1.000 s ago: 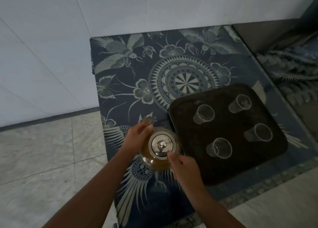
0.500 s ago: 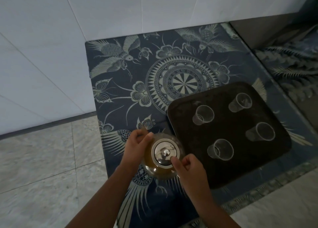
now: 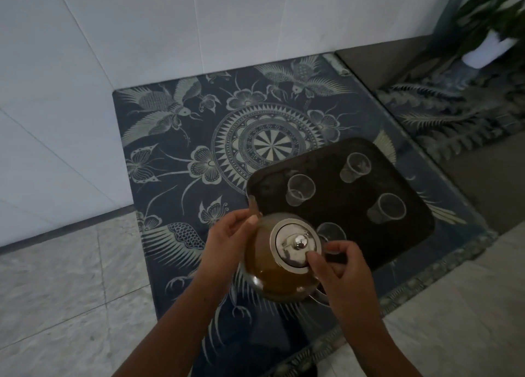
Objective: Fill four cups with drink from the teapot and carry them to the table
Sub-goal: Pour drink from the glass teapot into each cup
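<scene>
**Position.** The teapot (image 3: 279, 260) is at the front of the cloth-covered worktop (image 3: 176, 149), just beside the near-left corner of the dark tray (image 3: 412, 234). Its glass body shows amber drink. I cannot tell whether its base stands on the cloth or is raised.

**Grips.** My left grip (image 3: 227, 234) is clasped on the pot's left shoulder near the spout, which I judge steadies the body and aims it. My right grip (image 3: 341, 265) is pinched on the steel lid (image 3: 295, 244), thumb on top and fingers curled over its rim. This is presumably to stop the lid dropping off when the pot tips. The handle sits below that wrist and is largely hidden.

**Cups.** Four clear cups stand upright and well apart on the tray: near (image 3: 331, 233), left (image 3: 300, 189), far (image 3: 355, 167), right (image 3: 387, 208). All appear empty. The spacing leaves room to pour into each, and the tray lets all four be carried together.

**Assessment.** No pouring has begun. The near cup is partly behind the pot, so it is the likely first target. The light cups could tip if the spout knocks them.
</scene>
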